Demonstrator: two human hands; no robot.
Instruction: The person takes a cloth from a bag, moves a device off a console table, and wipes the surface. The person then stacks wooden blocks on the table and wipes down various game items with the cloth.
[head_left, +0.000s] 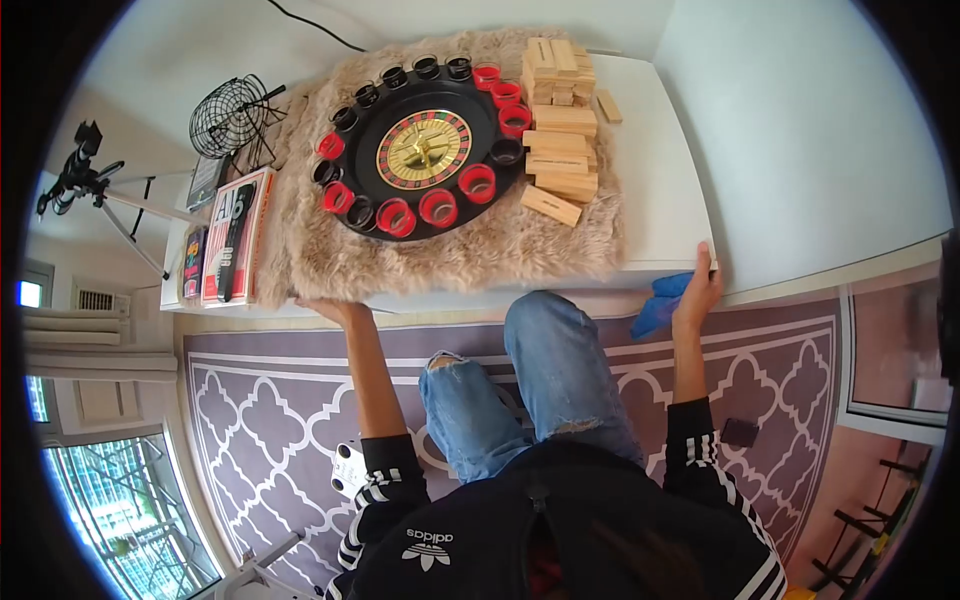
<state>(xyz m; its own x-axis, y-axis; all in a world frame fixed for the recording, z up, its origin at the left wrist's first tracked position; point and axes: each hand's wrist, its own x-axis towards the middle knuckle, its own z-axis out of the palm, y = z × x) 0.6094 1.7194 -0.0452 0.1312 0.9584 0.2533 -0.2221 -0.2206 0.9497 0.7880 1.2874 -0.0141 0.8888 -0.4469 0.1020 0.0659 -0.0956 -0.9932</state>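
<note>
My left hand [338, 310] reaches to the front edge of the white cabinet [672, 200], below the shaggy beige fur throw [340, 270]. Its fingers are hidden there. At the cabinet's front right corner, my right hand [698, 294] has one finger stretched up against the edge. A crumpled blue cloth [657, 308] sticks out from its palm side, and the other fingers appear closed on it. On the throw rests a black roulette tray [375, 130], ringed with red and black shot glasses around a gold-centred wheel [424, 150].
Stacked wooden blocks [562, 120] stand right of the tray. At the left are a wire cage [230, 118], a red-and-white box [215, 265] with a black handled object [236, 240] on it, and a tripod [90, 180]. A patterned rug [270, 420] lies below; a white item [348, 470] rests there.
</note>
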